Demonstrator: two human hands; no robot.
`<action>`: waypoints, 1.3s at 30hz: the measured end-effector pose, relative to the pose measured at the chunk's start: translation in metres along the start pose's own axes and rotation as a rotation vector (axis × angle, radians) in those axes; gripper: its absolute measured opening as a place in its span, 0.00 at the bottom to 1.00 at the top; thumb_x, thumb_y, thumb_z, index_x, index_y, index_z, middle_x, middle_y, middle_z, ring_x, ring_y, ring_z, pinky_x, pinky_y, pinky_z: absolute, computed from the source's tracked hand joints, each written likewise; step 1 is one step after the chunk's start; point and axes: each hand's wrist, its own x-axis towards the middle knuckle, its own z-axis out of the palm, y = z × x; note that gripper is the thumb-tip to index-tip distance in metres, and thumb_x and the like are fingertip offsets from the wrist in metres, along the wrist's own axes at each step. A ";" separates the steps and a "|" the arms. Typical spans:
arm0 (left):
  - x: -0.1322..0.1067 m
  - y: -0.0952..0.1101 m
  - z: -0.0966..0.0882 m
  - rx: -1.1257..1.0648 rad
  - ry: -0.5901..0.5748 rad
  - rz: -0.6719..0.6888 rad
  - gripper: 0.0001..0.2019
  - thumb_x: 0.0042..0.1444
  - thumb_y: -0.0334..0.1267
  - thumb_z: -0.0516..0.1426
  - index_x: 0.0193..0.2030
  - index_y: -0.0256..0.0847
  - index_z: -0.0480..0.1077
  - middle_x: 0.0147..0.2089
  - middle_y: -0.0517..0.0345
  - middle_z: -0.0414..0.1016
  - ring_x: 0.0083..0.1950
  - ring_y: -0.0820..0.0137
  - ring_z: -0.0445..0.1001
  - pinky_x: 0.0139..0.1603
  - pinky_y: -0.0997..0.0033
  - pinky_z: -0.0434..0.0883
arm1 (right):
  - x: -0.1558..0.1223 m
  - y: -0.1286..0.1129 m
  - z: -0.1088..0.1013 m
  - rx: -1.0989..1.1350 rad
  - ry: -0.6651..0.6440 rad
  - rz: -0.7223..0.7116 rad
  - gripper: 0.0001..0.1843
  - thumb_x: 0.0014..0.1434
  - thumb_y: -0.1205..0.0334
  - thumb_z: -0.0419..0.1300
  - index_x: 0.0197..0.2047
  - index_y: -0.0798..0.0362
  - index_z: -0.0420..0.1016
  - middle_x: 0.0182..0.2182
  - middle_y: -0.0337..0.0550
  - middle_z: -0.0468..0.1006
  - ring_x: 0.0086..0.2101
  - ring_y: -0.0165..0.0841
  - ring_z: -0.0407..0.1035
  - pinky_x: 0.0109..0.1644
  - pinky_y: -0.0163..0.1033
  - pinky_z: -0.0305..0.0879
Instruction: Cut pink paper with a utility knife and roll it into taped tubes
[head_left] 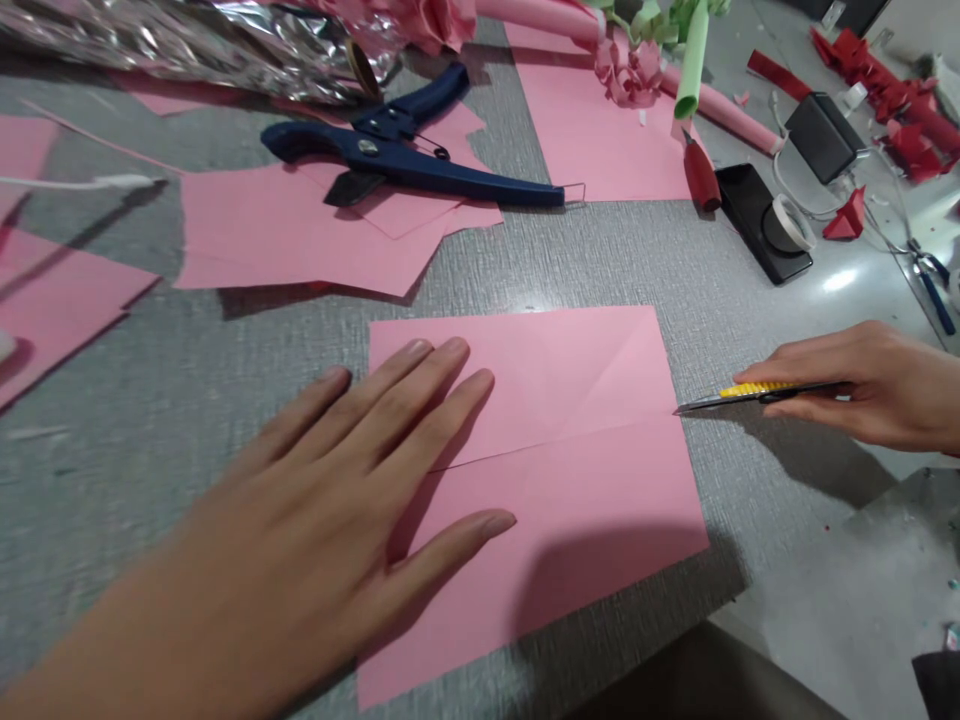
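Note:
My left hand (337,480) lies flat with its fingers spread on a pink sheet of paper (600,490), covering the sheet's left part. A line runs across the sheet to its right edge; I cannot tell whether it is a crease or a cut. A fainter diagonal crease shows at the upper right. My right hand (892,385) is closed around a cutter knife (757,389) with a yellow ribbed part and a thin metal blade. The blade's tip is at the sheet's right edge, where the line ends.
Behind the sheet lie blue-handled pliers (420,165) on pink paper scraps (300,240). Silver foil wrap (187,50), rolled paper tubes (691,60), a black phone-like object (750,215), a tape roll (793,222) and a charger (825,135) are further back. The table edge is near me.

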 end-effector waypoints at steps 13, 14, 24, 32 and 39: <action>0.003 0.001 0.000 0.026 -0.003 0.010 0.39 0.76 0.60 0.44 0.85 0.38 0.48 0.85 0.40 0.56 0.85 0.47 0.55 0.85 0.46 0.46 | -0.005 0.005 0.002 0.048 0.032 0.030 0.17 0.75 0.56 0.63 0.62 0.45 0.85 0.46 0.47 0.90 0.36 0.38 0.81 0.37 0.41 0.71; 0.003 0.001 0.000 0.031 -0.005 0.014 0.39 0.77 0.60 0.44 0.85 0.37 0.48 0.85 0.39 0.56 0.85 0.47 0.55 0.85 0.46 0.45 | -0.005 0.005 0.003 0.057 0.035 0.037 0.17 0.74 0.55 0.64 0.62 0.42 0.86 0.46 0.46 0.90 0.36 0.39 0.82 0.37 0.41 0.71; 0.002 0.001 0.000 0.039 0.033 0.024 0.41 0.75 0.63 0.45 0.85 0.41 0.47 0.84 0.41 0.59 0.83 0.47 0.60 0.82 0.42 0.52 | -0.022 0.014 -0.001 0.111 0.142 0.114 0.17 0.70 0.47 0.70 0.59 0.38 0.88 0.46 0.43 0.91 0.32 0.39 0.81 0.33 0.43 0.74; 0.007 0.002 -0.001 0.046 0.015 0.071 0.44 0.76 0.64 0.48 0.85 0.36 0.46 0.83 0.38 0.59 0.85 0.47 0.56 0.82 0.41 0.54 | 0.013 -0.003 0.005 0.223 0.488 0.148 0.22 0.62 0.50 0.76 0.59 0.42 0.86 0.43 0.43 0.88 0.39 0.44 0.81 0.42 0.46 0.78; 0.006 0.012 -0.013 0.137 0.154 0.236 0.17 0.76 0.44 0.57 0.67 0.46 0.73 0.67 0.46 0.80 0.66 0.55 0.77 0.70 0.52 0.68 | 0.096 -0.043 0.035 0.477 0.330 -0.005 0.08 0.67 0.57 0.65 0.46 0.50 0.81 0.40 0.41 0.85 0.38 0.37 0.76 0.41 0.40 0.68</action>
